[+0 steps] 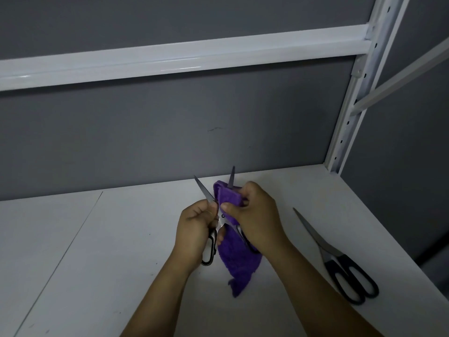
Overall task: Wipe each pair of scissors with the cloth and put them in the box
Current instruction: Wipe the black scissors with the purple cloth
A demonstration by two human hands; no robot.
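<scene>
Purple cloth [240, 261] is folded over the right-hand blade of the open scissors [204, 190], and the right hand [252, 212] pinches that fold closed, thumb on the near face and fingers curled round the far side. The blade's dark tip sticks out above the fold, pointing away toward the wall. The left hand [194, 224] grips the scissors lower down, fingers curled round the silver-and-black handle loop, which shows below the palm; the bare left blade angles up and to the left. Below the grip the rest of the cloth hangs between the two wrists, its ragged tail close to the white shelf surface [121, 239], though whether it touches cannot be told. Both hands are held over the middle of the shelf. Well to the right, near the shelf's edge, the black-handled scissors [328, 252] lie flat and closed, tips pointing far-left, handles nearest. Behind stands a grey back wall [170, 142], crossed by a white rail [170, 62] that meets a perforated white upright [352, 105] at the far right.
</scene>
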